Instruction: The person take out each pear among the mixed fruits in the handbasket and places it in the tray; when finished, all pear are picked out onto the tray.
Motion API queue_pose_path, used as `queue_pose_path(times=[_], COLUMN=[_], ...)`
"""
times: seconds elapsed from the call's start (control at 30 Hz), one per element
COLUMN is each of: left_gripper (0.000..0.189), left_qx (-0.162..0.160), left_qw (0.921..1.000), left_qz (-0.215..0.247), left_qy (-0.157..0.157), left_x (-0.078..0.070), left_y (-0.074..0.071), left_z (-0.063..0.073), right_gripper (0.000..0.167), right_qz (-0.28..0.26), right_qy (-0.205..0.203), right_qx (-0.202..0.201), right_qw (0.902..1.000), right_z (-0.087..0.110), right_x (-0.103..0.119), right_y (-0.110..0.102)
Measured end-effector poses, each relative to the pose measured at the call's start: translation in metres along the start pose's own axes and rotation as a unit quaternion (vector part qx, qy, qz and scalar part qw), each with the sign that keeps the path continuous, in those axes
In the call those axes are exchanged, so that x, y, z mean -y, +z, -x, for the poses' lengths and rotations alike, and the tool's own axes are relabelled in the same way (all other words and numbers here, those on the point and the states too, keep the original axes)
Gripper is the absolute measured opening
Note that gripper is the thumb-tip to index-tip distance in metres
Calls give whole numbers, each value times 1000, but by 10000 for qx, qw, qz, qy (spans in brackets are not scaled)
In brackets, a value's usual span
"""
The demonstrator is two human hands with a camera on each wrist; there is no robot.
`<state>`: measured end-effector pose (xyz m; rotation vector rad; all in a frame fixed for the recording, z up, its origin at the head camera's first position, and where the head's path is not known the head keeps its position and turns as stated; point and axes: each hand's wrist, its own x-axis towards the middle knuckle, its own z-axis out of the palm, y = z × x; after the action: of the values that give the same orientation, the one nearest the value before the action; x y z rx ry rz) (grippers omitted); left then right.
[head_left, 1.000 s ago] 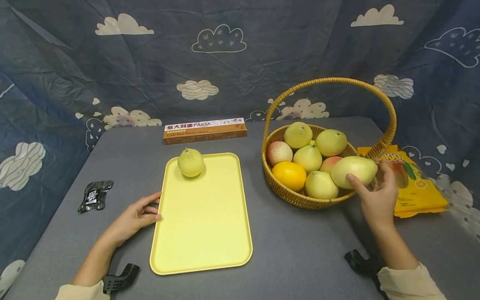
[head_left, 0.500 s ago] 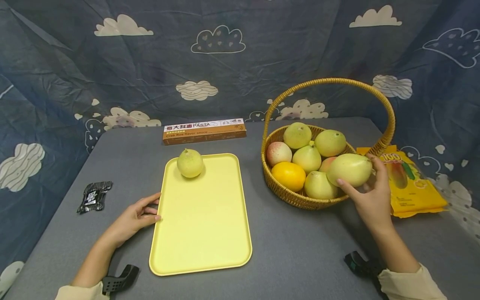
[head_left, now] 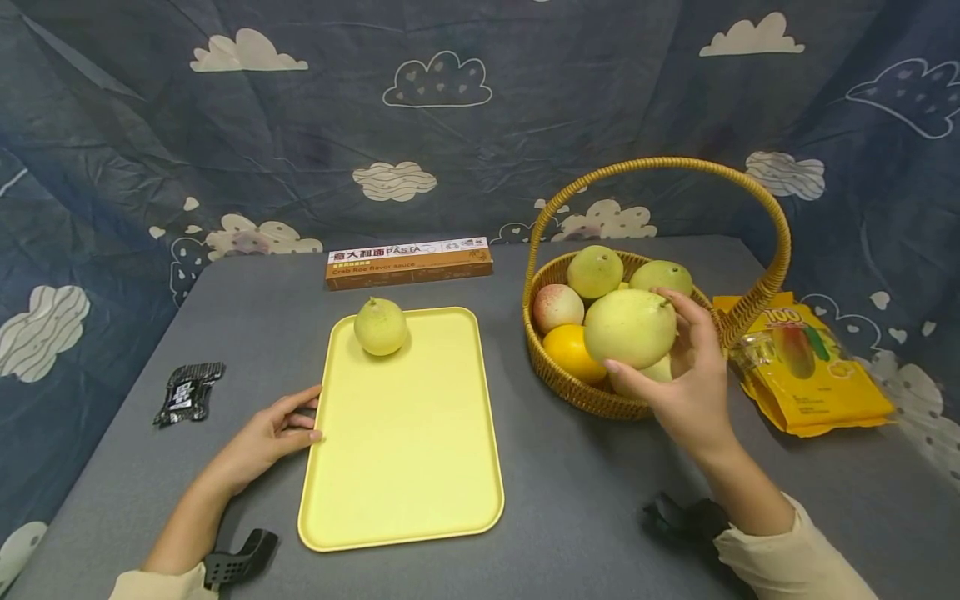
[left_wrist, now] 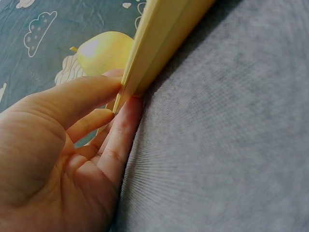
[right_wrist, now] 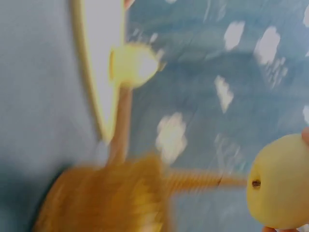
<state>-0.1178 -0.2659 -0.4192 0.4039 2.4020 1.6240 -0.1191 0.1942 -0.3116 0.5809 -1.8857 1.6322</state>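
Note:
My right hand (head_left: 693, 379) grips a large pale green pear (head_left: 628, 327) between thumb and fingers, above the front of the wicker basket (head_left: 592, 404). In the right wrist view the pear (right_wrist: 280, 183) shows its dimpled end. Pears, a peach (head_left: 558, 307) and an orange (head_left: 573, 353) fill the basket, some hidden behind the held pear. My left hand (head_left: 262, 442) pinches the left rim of the yellow tray (head_left: 405, 450); in the left wrist view the thumb lies over the tray edge (left_wrist: 159, 43) with fingers beneath it. Another pear (head_left: 381, 326) stands at the tray's far left corner.
Behind the tray lies a pasta box (head_left: 409, 262). A yellow snack bag (head_left: 813, 375) lies right of the basket, and a small black packet (head_left: 190, 393) is at the left. The tall basket handle (head_left: 660, 162) arches over the fruit.
My right hand has carried the pear leftward from the basket's right side, lifting it over the other fruit. My left hand and the tray stay put.

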Motion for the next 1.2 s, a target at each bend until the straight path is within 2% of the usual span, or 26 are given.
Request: queue_pose_path(times=[0.13,0.3,0.47,0.67,0.9,1.2], left_gripper=[64,64,63,61,62,63], left_qx=[20,55,49,39,20,50], left_qw=[10000,9999,9997,9994,9997,9997], left_qz=[24,62,66,100,83,132], left_qy=[1,107,213,341,232,176], left_x=[0,0,0,-1,-1,-1], left_y=[0,0,1,2,1,0], left_z=[-1,-1,-2,-1,-1,0], right_gripper=[86,86,81,79,77,79], right_qz=[-200,-305,-359,57,803,1019], right_qy=[-153,10,323,1015,1713,1833], right_qx=[557,1113,1427,1592,1899,2486], right_qw=[9981,9933,9886,9820,9634,9456], right_z=[-14,-30,-41,-43,-39,-36], right_x=[13,14,-9,-53,-99,-119], right_y=[32,73,113,151,173,182])
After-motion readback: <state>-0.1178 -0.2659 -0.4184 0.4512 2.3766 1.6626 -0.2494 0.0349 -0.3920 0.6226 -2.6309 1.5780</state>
